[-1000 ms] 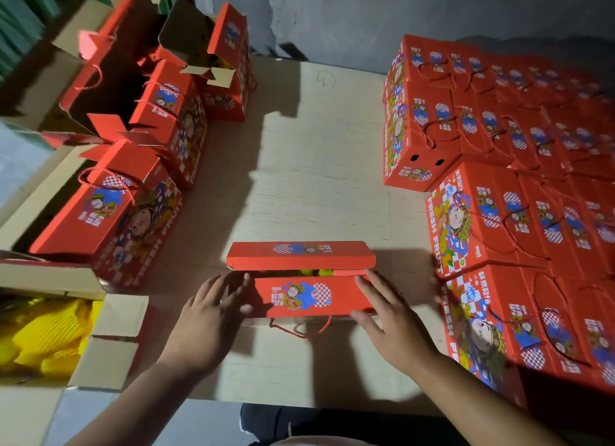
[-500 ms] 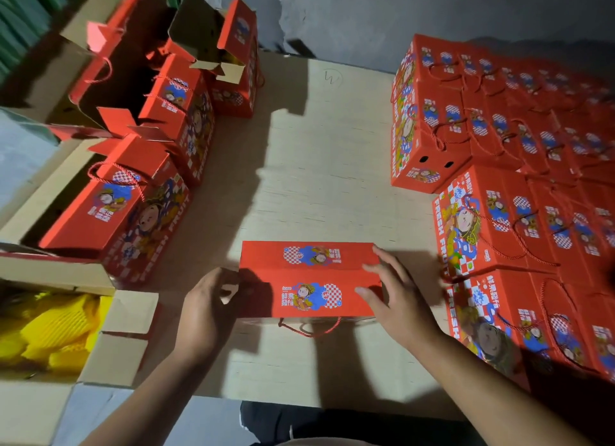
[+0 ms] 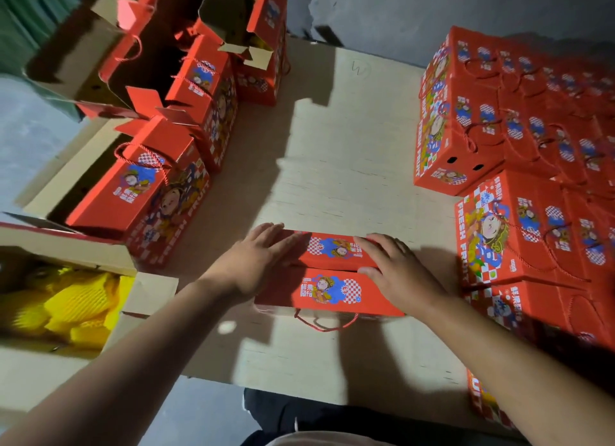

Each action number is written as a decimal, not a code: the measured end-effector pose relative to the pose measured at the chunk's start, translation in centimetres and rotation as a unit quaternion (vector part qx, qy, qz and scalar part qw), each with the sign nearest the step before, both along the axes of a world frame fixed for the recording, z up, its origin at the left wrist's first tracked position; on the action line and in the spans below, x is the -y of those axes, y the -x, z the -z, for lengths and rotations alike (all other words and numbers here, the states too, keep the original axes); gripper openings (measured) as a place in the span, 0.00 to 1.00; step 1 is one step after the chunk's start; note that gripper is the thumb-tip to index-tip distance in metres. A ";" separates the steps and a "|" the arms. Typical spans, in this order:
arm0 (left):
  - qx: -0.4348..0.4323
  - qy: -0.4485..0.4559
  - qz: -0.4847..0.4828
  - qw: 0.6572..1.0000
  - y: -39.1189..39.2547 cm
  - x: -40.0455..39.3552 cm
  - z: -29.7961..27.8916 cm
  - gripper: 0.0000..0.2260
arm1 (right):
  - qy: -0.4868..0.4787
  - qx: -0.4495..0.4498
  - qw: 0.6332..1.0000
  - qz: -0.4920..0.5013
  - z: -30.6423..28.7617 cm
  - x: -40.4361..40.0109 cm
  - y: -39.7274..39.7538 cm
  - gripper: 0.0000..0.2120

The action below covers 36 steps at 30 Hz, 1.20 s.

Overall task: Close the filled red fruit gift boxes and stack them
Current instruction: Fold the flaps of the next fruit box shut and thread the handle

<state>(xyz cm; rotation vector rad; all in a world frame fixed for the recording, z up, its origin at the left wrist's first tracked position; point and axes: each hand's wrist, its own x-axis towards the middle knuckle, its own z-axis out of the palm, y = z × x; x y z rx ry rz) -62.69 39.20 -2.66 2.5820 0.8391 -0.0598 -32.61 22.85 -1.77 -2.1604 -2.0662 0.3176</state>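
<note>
Pale wooden desk [image 3: 339, 152], grain running across, lit in patches with hard shadows; grey wall [image 3: 432, 9] behind at 12 o'clock, grey floor [image 3: 30, 139] at 9 o'clock. Faint pencilled mark near the desk's far edge, too small to read.

At the centre, towards 6 o'clock: red gift box [image 3: 327, 290], its two top flaps folded down and meeting along a seam, red cord handle [image 3: 324, 322] hanging over the near side. Cartoon figure with blue splash and red-and-white checks on each flap, beside Chinese characters too blurred to read.

At 3 o'clock: closed boxes stacked [image 3: 519, 166] in rows and layers, "FRESH FRUIT" in white down the side of the nearest one, same cartoon figure on tops and sides. At 10 to 11 o'clock: open boxes [image 3: 156, 192] with flaps upright, same printing, "FRESH" readable along one edge. At 8 o'clock: brown carton [image 3: 149, 295] holding yellow foam netting [image 3: 66, 309].

Left hand [image 3: 256, 262] flat, palm down, fingers spread wide on the far flap's left end, gripping nothing. Right hand [image 3: 396, 274] likewise flat and open, fingers on the far flap's right end, thumb at the seam, pressing rather than holding. Both forearms bare, reaching in from 6 o'clock.
</note>
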 end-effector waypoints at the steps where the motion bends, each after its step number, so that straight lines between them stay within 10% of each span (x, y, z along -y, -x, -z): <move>1: -0.015 -0.014 0.007 1.000 -0.2 0.2 0.1 0.27 | -0.005 0.015 1.000 -0.003 0.2 -0.1 0.1 0.28; 21: 0.103 0.027 -0.078 0.991 0.4 5.3 2.4 0.38 | 0.052 -0.044 0.996 0.057 1.9 5.5 2.7 0.63; 24: 0.202 0.148 -0.215 0.944 0.7 6.0 3.4 0.45 | 0.045 -0.073 0.994 0.067 2.5 6.1 1.5 0.68; 28: 0.344 0.438 -0.310 0.770 1.2 7.0 4.6 0.33 | 0.050 -0.206 0.953 0.215 3.8 7.9 1.3 0.72; 32: 0.352 0.444 -0.302 0.766 1.2 7.7 4.8 0.30 | 0.017 -0.247 0.939 0.237 4.9 8.0 2.8 0.70; 36: 0.333 0.419 -0.295 0.792 1.3 7.4 4.3 0.29 | -0.025 -0.002 0.977 0.210 4.3 7.6 3.5 0.67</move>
